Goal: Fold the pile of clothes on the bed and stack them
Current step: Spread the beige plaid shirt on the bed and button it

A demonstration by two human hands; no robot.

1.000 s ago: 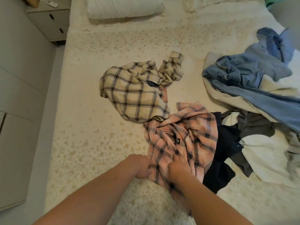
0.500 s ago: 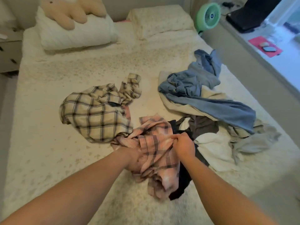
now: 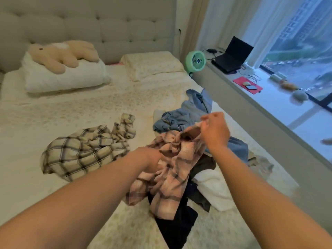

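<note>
A pink plaid shirt (image 3: 172, 169) hangs crumpled above the bed (image 3: 53, 112). My right hand (image 3: 214, 130) pinches its upper edge and holds it raised. Lower down, my left hand (image 3: 149, 159) grips the same shirt at its left side. To the left, a cream and black plaid shirt (image 3: 84, 151) lies bunched on the bed. Blue denim clothes (image 3: 181, 119) are heaped behind the pink shirt. A dark garment (image 3: 177, 229) and a white garment (image 3: 213, 191) lie under and to the right of it.
Two pillows (image 3: 64, 78) and a plush toy (image 3: 61, 53) sit at the headboard. A green fan (image 3: 195, 60), a laptop (image 3: 231, 56) and a red pad (image 3: 248, 85) stand on the window ledge to the right. The bed's right edge runs close to the clothes pile.
My right hand has risen, lifting the pink plaid shirt off the pile. My left hand keeps its hold lower down. The camera has tilted up toward the headboard and window.
</note>
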